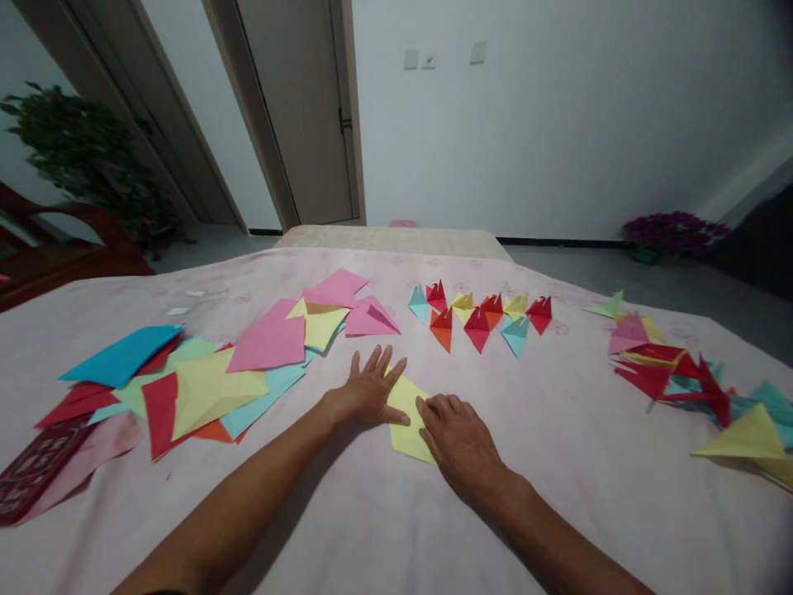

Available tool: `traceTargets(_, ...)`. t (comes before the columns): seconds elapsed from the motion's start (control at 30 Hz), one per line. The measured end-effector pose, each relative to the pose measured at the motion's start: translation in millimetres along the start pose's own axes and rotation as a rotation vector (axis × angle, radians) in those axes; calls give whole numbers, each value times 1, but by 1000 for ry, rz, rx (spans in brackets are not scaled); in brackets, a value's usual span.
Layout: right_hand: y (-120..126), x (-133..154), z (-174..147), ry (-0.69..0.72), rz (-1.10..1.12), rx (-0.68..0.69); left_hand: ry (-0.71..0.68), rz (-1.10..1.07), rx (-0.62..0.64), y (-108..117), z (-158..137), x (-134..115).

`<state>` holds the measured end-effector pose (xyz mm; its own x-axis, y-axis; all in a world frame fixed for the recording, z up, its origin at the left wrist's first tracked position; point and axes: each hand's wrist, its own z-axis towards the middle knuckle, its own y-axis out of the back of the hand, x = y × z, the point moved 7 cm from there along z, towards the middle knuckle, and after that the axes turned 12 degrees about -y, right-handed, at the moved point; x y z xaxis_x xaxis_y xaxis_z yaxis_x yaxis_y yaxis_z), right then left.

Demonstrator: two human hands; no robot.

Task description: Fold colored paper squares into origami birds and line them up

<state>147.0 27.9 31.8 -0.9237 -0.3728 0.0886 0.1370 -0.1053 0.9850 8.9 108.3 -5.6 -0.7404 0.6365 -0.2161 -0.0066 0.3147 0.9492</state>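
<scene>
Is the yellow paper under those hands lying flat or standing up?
Flat. The yellow paper lies on the pink cloth, with the left hand and right hand touching it. I cannot tell whether it is folded.

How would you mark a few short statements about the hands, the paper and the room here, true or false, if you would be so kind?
1. The left hand and right hand both touch the yellow sheet. True.
2. The left hand is balled into a fist. False: its fingers are spread.
3. Purple flowers stand on the right. True.
4. Small folded birds lie beyond the hands. True.
5. Those birds form a single row. False: they form two.
</scene>
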Motion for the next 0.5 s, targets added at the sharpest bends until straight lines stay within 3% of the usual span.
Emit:
traceTargets(0.17,10,-19,-9,-42,90,11,5,-96,38,3,3,19)
traceTargets(0.4,10,-39,9,-209,198,-62,-220,-182,-317,25,-6,-6)
traceTargets(0.5,1,-56,28,-355,351,23,-153,-221,-412,35,-5,-10)
